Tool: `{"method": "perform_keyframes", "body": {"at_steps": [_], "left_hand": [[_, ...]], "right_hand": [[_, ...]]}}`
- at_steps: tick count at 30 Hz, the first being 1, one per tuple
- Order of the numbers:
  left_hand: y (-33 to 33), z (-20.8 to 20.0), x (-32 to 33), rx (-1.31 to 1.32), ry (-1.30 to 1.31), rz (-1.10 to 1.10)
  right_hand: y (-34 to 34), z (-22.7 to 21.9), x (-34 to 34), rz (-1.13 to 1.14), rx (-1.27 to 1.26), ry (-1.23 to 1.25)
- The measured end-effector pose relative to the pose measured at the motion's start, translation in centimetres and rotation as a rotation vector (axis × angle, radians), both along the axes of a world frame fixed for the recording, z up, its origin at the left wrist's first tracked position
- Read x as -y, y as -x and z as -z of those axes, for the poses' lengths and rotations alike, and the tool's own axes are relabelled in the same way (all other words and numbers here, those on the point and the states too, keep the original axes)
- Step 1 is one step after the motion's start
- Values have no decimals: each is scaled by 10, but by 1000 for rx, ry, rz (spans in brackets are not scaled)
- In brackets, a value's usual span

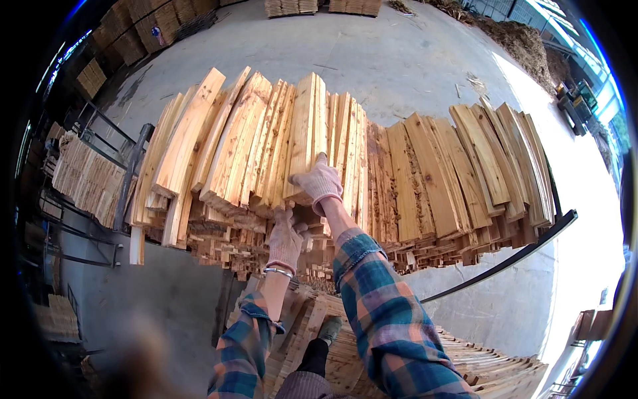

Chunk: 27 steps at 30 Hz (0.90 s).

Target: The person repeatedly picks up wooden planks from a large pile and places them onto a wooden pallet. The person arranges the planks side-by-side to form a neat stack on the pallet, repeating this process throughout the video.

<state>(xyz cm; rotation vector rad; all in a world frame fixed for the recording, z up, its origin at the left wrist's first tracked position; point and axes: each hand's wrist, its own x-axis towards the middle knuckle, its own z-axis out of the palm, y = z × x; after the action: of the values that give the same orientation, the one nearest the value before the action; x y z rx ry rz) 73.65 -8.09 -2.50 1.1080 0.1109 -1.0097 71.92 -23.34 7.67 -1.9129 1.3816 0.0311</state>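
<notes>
My right hand (319,181), in a pale knitted glove, is closed on the near part of a long wooden board (302,126). Its thumb lies across the wood to the left, and one finger points forward along the top. Just below and to the left, my left hand (286,241), gloved alike, reaches up to the boards' near ends. Its fingers are stretched upward and its thumb stands apart; the fingertips are partly hidden under the wood. Around both hands spreads a wide stack of rough boards (419,173), laid side by side with uneven ends.
Under my feet is another wood pile (332,302). A dark metal bar (505,255) slants along the stack's right side. Metal racks with more boards (90,174) stand left. Across the concrete floor (412,53) are stacked wood bundles (290,6) and, far right, a vehicle (575,105).
</notes>
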Motion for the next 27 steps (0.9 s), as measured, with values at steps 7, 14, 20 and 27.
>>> {"method": "perform_keyframes", "body": {"at_steps": [7, 14, 20, 27], "left_hand": [[57, 1, -38, -4, 69, 11], [158, 37, -148, -254, 404, 610], [260, -39, -191, 78, 133, 864], [470, -198, -275, 447, 399, 1281]], "right_hand": [[138, 0, -28, 14, 336, -373], [368, -6, -269, -73, 280, -625], [473, -2, -405, 285, 746, -585], [598, -182, -510, 785, 395, 214]]}}
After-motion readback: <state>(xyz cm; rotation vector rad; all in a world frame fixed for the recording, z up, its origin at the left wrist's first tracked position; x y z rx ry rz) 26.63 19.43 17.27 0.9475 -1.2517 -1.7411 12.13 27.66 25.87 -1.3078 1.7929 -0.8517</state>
